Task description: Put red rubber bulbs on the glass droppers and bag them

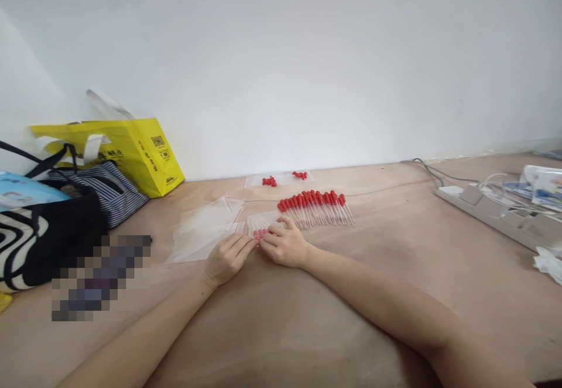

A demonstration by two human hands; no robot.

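My left hand (229, 257) and my right hand (285, 244) meet at the middle of the table. Their fingers pinch the near edge of a small clear zip bag (259, 220), whose red seal line lies at the fingertips. Inside the bag are droppers with red bulbs, seen pinkish through the plastic, the bulbs toward me. Just beyond my right hand, a row of red-bulbed droppers (317, 208) lies side by side with clear stems pointing toward me. A pile of flat clear zip bags (197, 237) is left of the held bag.
At the back by the wall lie bags with red-bulbed droppers (270, 181). A yellow bag (149, 154), a striped pouch (118, 192) and a black-and-white bag (65, 236) stand left, near a blurred-out patch (103, 277). A power strip (478, 212) with cables is at right.
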